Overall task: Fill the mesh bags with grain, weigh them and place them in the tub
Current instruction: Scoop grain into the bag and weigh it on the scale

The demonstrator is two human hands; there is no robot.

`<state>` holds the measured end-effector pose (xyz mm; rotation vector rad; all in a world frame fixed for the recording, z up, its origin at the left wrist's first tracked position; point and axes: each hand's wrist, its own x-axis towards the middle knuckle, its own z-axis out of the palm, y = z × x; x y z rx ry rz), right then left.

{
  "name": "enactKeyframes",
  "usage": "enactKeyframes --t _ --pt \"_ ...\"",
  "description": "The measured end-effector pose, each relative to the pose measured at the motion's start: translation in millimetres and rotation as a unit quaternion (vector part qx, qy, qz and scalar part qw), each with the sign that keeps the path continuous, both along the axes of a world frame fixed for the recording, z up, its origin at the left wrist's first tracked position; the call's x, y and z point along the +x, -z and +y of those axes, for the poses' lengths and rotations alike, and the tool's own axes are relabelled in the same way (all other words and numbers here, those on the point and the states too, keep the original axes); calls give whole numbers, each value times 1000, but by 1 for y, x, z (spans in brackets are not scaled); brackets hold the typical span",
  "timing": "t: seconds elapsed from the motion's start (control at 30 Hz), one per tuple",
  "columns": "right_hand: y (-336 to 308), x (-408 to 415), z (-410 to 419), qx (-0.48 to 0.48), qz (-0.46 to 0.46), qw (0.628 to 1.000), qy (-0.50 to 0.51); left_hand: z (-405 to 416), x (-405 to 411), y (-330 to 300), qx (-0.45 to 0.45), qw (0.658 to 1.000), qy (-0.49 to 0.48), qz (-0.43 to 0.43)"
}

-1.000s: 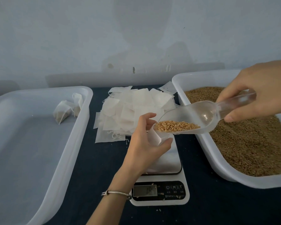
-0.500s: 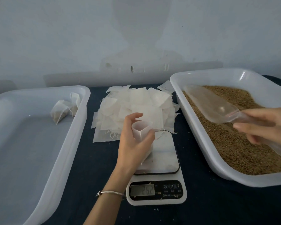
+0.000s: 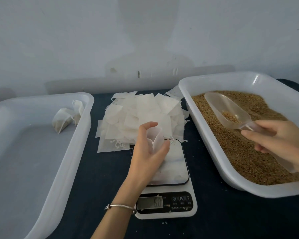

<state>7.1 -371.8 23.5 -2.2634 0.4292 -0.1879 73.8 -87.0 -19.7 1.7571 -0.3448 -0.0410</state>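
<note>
Since half a second ago the clear plastic scoop (image 3: 229, 110) has swung back over the grain (image 3: 245, 149), tipped with its rounded mouth toward the far rim and only a small heap of kernels left in its bowl. One second ago it was pouring at the mouth of the mesh bag (image 3: 156, 141).

That bag, thin and translucent white, stands over the scale (image 3: 169, 180), its mouth pinched into a soft teardrop opening. The left hand (image 3: 148, 152) holds it, its grip closed around the cloth with thumb on one side and fingers curled on the other; a slim metal bangle (image 3: 120, 208) circles that wrist. The right hand (image 3: 281, 144) has its grip wrapped on the scoop's transparent handle, above the grain.

The scale has a glossy, mirror-like square plate and a white body with a dark display strip; the digits are too blurred to read. A few loose kernels lie on it and beside it.

Behind the scale lies a flat, ragged heap of empty bags (image 3: 140, 119), square, papery, with thin drawstrings trailing. To the right, a white plastic tray (image 3: 214, 80) with rounded corners holds the golden-brown grain. To the left, a matching white tub (image 3: 64, 152) holds filled, crumpled bags (image 3: 66, 118) in its far corner. All rest on a dark blue tabletop (image 3: 102, 178).
</note>
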Motion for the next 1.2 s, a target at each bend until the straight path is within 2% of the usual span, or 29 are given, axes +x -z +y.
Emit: enactKeyframes --t 0.13,0.37,0.67,0.93,1.03,1.2 --pt "6 1 0 -6 5 1000 7 6 4 1 -4 999 1 -40" --pt "12 3 -1 -6 0 1000 14 27 18 9 -56 998 -21 22" --pt "15 4 -1 -12 7 1000 16 52 29 20 -94 986 -128 59" --pt "12 1 3 -49 17 998 31 70 27 10 -182 953 -241 21" --pt "12 2 5 -66 27 997 35 76 21 12 -147 944 -293 -23" --pt "7 9 15 -151 79 985 31 78 13 16 -44 967 -250 6"
